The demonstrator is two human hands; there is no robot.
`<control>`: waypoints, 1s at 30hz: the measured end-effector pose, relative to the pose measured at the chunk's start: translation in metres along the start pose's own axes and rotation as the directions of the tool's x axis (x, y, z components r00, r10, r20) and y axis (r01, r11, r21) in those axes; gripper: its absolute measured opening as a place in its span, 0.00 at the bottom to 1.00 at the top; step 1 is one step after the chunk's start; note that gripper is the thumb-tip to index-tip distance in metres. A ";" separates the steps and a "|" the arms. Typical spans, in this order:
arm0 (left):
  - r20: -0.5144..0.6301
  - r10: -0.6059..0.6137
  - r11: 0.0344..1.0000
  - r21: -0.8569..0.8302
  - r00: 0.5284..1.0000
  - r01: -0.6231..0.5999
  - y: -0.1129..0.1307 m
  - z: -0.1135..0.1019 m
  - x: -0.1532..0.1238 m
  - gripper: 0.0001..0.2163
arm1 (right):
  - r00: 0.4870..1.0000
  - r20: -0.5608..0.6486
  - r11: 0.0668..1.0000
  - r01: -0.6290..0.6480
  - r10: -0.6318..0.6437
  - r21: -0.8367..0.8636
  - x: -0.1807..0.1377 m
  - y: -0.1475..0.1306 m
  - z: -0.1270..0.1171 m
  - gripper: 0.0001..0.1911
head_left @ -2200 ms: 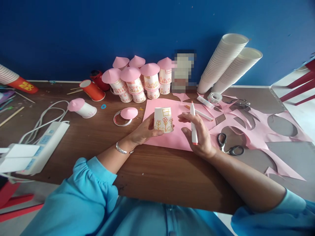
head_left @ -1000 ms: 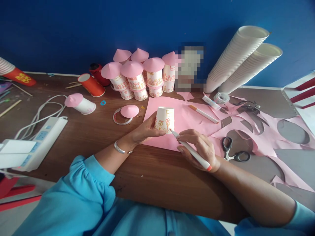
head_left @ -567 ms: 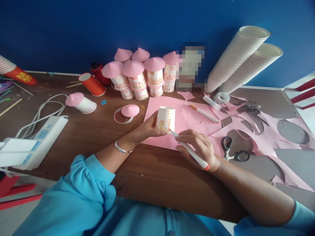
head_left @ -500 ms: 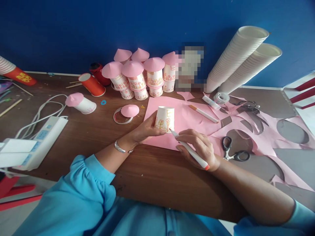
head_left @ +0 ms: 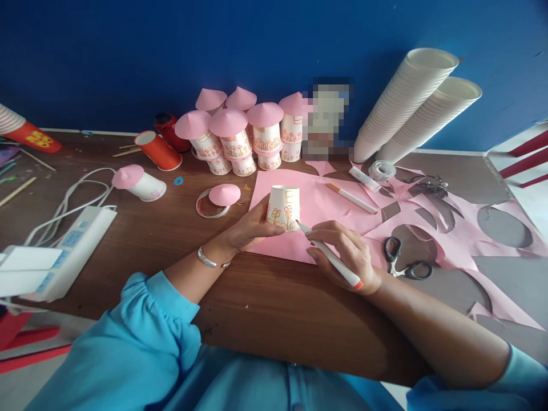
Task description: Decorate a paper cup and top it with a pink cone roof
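Upside down in my left hand (head_left: 252, 225) is a white paper cup (head_left: 286, 201), its narrow end up, held by the side near its lower rim. Orange-red flowers and a yellowish window outline are drawn on its wall. My right hand (head_left: 346, 257) grips a white marker (head_left: 336, 264) with an orange-red end; its tip is beside the cup's lower right side, and whether it touches I cannot tell. Under the cup lies a pink paper sheet (head_left: 269, 245). Another marker (head_left: 351, 198), with a brown-orange end, rests on that sheet.
Decorated cups with pink cone roofs (head_left: 229, 123) stand along the blue wall. Tall stacks of white cups (head_left: 400, 108) lean at the right. Black scissors (head_left: 405, 265), a tape roll (head_left: 382, 170) and pink scraps (head_left: 454, 245) lie right. A power strip (head_left: 77, 251) sits left.
The marker tip has moved slightly up and right relative to the cup, out toward its right edge. The whole view has shifted a little. Both holds are unchanged.
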State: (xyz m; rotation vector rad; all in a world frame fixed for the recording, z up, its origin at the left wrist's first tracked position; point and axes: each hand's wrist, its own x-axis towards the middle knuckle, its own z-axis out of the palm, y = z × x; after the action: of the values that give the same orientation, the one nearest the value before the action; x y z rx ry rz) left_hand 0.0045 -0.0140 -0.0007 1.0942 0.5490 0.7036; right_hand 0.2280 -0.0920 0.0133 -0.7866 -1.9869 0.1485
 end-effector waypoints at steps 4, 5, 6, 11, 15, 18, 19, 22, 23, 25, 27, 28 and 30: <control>-0.001 -0.011 1.000 -0.013 1.000 0.011 0.000 0.001 0.000 0.33 | 1.000 -0.008 1.000 0.006 -0.006 0.011 -0.001 0.001 0.001 0.12; -0.004 -0.012 1.000 -0.014 1.000 0.012 0.000 0.000 0.000 0.33 | 1.000 -0.007 1.000 0.006 -0.005 0.012 -0.001 0.001 0.001 0.12; -0.004 -0.015 1.000 -0.013 1.000 0.015 0.000 0.000 0.000 0.33 | 1.000 -0.007 1.000 0.004 -0.004 0.010 -0.002 0.002 0.001 0.12; -0.015 -0.023 1.000 0.004 1.000 0.023 -0.003 -0.003 -0.001 0.32 | 1.000 -0.026 1.000 0.006 -0.006 -0.018 -0.008 0.010 0.003 0.16; -0.030 -0.021 0.999 -0.026 0.999 0.020 -0.006 -0.004 -0.001 0.32 | 0.995 -0.020 0.995 -0.101 0.102 0.019 -0.010 0.015 0.005 0.16; -0.019 -0.006 0.998 -0.063 1.000 0.004 -0.007 -0.005 0.000 0.30 | 0.986 -0.035 0.987 -0.159 0.160 0.033 -0.009 0.017 0.007 0.15; -0.012 -0.003 0.998 -0.069 1.000 0.002 -0.007 -0.005 0.000 0.29 | 0.985 -0.041 0.985 -0.167 0.168 0.034 -0.009 0.017 0.007 0.15; 0.011 0.008 0.998 -0.068 1.000 -0.007 -0.008 -0.006 0.000 0.28 | 0.983 -0.048 0.984 -0.177 0.178 0.025 -0.009 0.018 0.008 0.16; 0.018 0.014 0.998 -0.067 1.000 -0.013 -0.009 -0.006 0.000 0.28 | 0.982 -0.046 0.983 -0.183 0.184 0.018 -0.009 0.019 0.009 0.18; 0.022 0.026 0.997 -0.070 0.999 -0.024 -0.010 -0.006 0.000 0.28 | 0.978 -0.036 0.979 -0.206 0.206 0.009 -0.010 0.020 0.010 0.20; 0.023 0.030 0.997 -0.075 0.999 -0.029 -0.010 -0.006 0.000 0.29 | 0.972 -0.022 0.973 -0.232 0.232 0.006 -0.011 0.022 0.011 0.23; 0.024 0.031 0.997 -0.075 0.999 -0.029 -0.010 -0.006 0.000 0.29 | 0.970 -0.016 0.970 -0.242 0.242 0.007 -0.011 0.022 0.012 0.24; 0.022 0.027 0.997 -0.070 0.999 -0.026 -0.010 -0.005 0.000 0.28 | 0.968 -0.005 0.968 -0.252 0.252 0.011 -0.011 0.024 0.013 0.25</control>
State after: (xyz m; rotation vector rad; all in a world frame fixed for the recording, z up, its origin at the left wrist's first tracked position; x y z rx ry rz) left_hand 0.0033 -0.0133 -0.0117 1.0453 0.4879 0.7273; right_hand 0.2325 -0.0772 -0.0114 -1.0311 -1.8725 0.3045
